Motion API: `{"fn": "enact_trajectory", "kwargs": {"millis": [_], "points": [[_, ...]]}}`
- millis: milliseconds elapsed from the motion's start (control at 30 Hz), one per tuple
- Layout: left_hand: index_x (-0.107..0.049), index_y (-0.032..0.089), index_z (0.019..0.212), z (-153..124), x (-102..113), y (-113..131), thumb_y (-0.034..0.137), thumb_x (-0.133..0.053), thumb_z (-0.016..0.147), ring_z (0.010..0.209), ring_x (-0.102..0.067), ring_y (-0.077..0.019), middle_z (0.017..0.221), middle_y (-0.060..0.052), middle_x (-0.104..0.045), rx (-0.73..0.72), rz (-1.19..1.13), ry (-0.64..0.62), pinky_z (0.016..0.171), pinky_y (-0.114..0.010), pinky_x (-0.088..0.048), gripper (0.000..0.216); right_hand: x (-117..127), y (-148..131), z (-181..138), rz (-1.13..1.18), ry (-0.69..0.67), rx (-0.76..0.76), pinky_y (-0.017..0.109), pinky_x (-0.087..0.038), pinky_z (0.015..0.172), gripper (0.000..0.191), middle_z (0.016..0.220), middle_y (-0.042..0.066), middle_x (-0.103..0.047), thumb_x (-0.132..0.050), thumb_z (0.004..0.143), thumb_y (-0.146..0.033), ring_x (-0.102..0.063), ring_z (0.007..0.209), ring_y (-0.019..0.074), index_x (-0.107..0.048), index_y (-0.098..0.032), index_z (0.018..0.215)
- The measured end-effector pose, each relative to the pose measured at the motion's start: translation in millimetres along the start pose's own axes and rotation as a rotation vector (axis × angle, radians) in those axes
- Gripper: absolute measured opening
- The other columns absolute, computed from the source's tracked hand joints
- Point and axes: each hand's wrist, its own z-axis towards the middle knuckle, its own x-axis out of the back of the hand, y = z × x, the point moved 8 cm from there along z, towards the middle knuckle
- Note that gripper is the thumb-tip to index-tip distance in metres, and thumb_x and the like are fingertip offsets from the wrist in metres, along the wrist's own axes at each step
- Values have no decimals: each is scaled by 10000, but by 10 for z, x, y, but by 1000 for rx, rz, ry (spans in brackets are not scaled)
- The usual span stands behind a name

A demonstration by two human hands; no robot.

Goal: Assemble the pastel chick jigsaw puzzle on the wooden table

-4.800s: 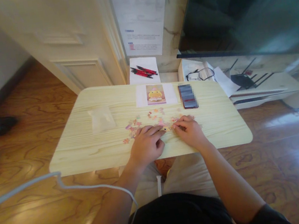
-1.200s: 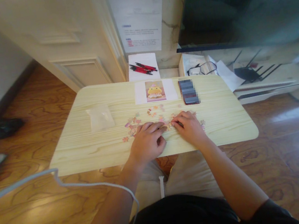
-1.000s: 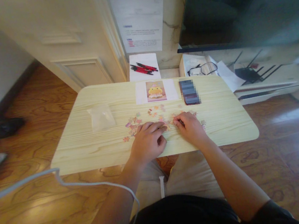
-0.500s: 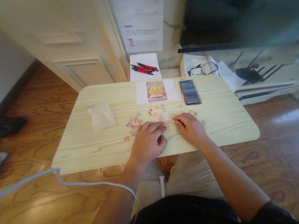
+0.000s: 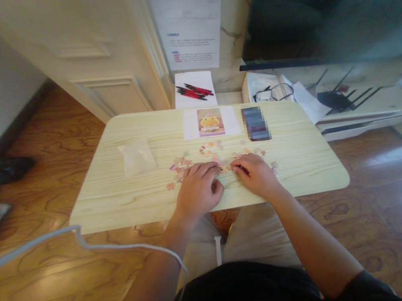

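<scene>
Small pastel puzzle pieces (image 5: 181, 164) lie scattered on the pale wooden table (image 5: 117, 199). My left hand (image 5: 199, 191) rests on the table among them, fingers curled and pressed down on pieces near the middle. My right hand (image 5: 256, 175) sits just to its right, fingertips pinched on a small puzzle piece; the two hands nearly meet at a yellowish piece (image 5: 226, 169). A reference picture of a yellow chick (image 5: 210, 121) lies at the table's far edge.
A clear plastic bag (image 5: 136, 156) lies at the table's left. A phone (image 5: 256, 123) sits beside the picture. Red and black pens (image 5: 193, 91) lie on paper beyond the table. Glasses (image 5: 273, 92) and papers rest on a low shelf at right. A white cable (image 5: 86, 247) crosses the floor.
Both hands have stayed almost in place; my right hand has drawn a little nearer and lower, fingertips working on pieces. The camera view has shifted slightly.
</scene>
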Motion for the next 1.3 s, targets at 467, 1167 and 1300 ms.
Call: {"fn": "enact_trajectory", "kwargs": {"millis": [467, 1167, 1300], "points": [[-700, 216, 1285, -2, 5, -3, 156, -603, 867, 1279, -591, -277, 1404, -36, -687, 2, 18, 4, 1141, -488, -454, 434, 13, 59, -3, 47, 35, -41, 431, -516, 930, 187, 1031, 67, -759, -570, 997, -164, -667, 1003, 262, -724, -240, 1072], [-770, 238, 1148, -28, 12, 20, 169, -581, 925, 1151, -660, -254, 1267, -20, -761, -53, 28, 28, 1045, -484, -491, 300, 36, 10, 0, -158, 61, -88, 437, -495, 959, 180, 1047, 97, -710, -544, 998, -166, -620, 1045, 278, -707, -206, 1063], [-770, 244, 1148, -25, 25, 26, 163, -581, 921, 1141, -663, -257, 1265, -22, -763, -46, 35, 30, 1038, -485, -491, 306, 28, 16, -4, -182, 65, -88, 432, -497, 963, 170, 1040, 93, -705, -565, 997, -179, -621, 1047, 275, -724, -213, 1045]]}}
